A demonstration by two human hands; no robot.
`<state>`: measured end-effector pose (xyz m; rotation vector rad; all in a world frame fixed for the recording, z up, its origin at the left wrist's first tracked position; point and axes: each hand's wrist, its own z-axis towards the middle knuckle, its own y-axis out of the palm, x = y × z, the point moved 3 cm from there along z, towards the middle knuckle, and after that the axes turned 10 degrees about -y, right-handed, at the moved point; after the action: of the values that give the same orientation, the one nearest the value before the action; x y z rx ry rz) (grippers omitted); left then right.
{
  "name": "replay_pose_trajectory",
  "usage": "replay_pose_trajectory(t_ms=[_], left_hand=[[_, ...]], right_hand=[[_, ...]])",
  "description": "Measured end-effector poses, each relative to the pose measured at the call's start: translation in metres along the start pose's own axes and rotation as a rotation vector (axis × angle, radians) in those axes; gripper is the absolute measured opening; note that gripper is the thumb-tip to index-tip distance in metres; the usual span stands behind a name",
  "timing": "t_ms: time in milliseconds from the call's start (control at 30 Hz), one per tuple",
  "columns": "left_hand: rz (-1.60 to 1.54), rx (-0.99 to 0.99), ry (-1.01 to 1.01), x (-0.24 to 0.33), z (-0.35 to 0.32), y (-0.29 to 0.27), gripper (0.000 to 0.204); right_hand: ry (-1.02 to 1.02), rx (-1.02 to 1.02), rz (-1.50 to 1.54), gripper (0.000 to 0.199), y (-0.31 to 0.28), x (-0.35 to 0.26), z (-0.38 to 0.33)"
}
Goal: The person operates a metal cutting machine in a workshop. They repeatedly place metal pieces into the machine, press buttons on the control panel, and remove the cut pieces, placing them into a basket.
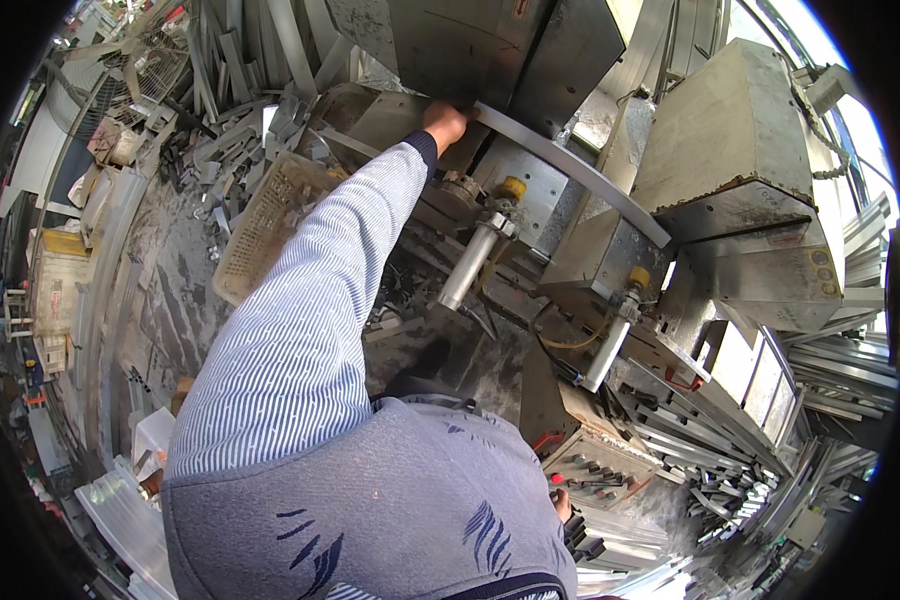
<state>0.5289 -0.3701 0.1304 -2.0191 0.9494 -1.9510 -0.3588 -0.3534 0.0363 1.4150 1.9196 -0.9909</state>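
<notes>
Pale basket [242, 252]: contents indistinct. Left grip [445, 126] closed on end of metal bar [575, 166], which extends rightward across machine [538, 196]. Right grip [563, 506] beside control box [596, 464], mostly hidden; cannot tell its state.

Metal workshop: machinery [732, 135], control panel [610, 484], offcut heap [227, 163].

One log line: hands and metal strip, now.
left hand: at left end of metal strip; right hand: beside button panel, mostly hidden; metal strip: runs toward right machine housing
</notes>
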Motion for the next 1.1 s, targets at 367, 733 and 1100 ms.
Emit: replay_pose_trajectory(t_ms=[367, 733, 1100], left_hand=[[-0.120, -0.013, 0.022, 0.004, -0.020, -0.026, 0.040], [-0.210, 0.265, 0.084, -0.024, -0.243, -0.113, 0.020], [0.119, -0.035, -0.448, -0.253, -0.523, -0.068, 0.019]], right_hand=[[0.072, 0.389, 0.176, 0.023, -0.016, -0.005, 0.031], [-0.522, 0.432, -0.898, 0.028, 0.027, -0.083, -0.017], [-0.933, 0.106, -1.162, 0.030, 0.017, -0.090, -0.015]])
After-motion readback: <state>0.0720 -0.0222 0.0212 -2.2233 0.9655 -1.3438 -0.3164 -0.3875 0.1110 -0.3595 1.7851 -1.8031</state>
